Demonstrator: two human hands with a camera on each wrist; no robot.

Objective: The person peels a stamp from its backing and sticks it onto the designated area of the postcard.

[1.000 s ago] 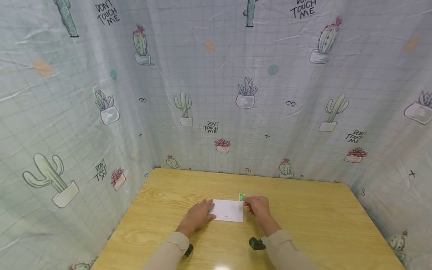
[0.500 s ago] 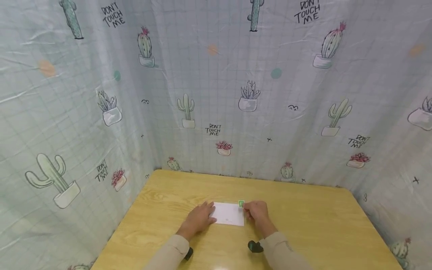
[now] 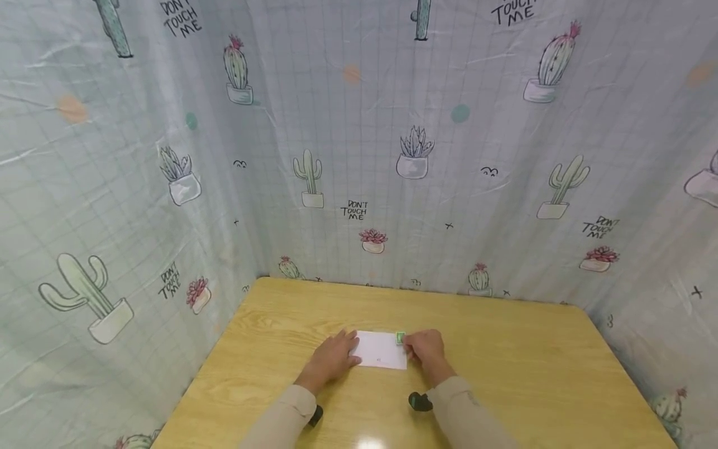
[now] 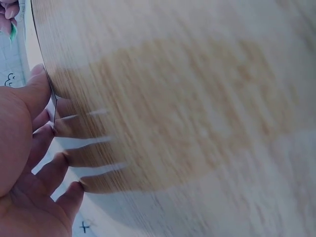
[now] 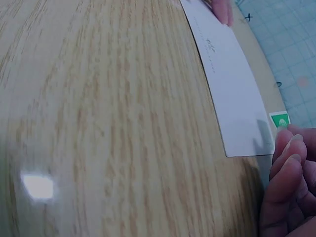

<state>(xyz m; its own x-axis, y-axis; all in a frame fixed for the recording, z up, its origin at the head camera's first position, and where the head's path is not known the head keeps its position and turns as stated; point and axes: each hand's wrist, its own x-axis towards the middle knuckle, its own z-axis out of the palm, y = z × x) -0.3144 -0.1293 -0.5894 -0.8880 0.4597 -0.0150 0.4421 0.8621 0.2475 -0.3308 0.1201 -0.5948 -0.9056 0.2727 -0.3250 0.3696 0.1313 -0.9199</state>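
A white envelope [image 3: 381, 350] with a little dark writing near its lower edge lies flat on the table. My left hand [image 3: 334, 358] rests on its left end, fingers spread out and the thumb along the near corner; in the left wrist view this hand [image 4: 37, 153] hides most of the envelope. Between thumb and fingertip my right hand [image 3: 425, 349] pinches a small green stamp [image 3: 400, 338] with a white border, over the envelope's top right corner. In the right wrist view the stamp [image 5: 281, 119] stands tilted, its lower part covered by fingertips.
The yellow wood-grain table [image 3: 527, 368] extends around both hands. A curtain [image 3: 325, 125] printed with cacti hangs behind it and at both sides. Black devices [image 3: 421, 402] sit under the wrists. Light glares off the near tabletop.
The right hand has brought the stamp from just beyond the envelope's far edge down over its top right corner. The left hand stays on the left end. The head view has shifted slightly.
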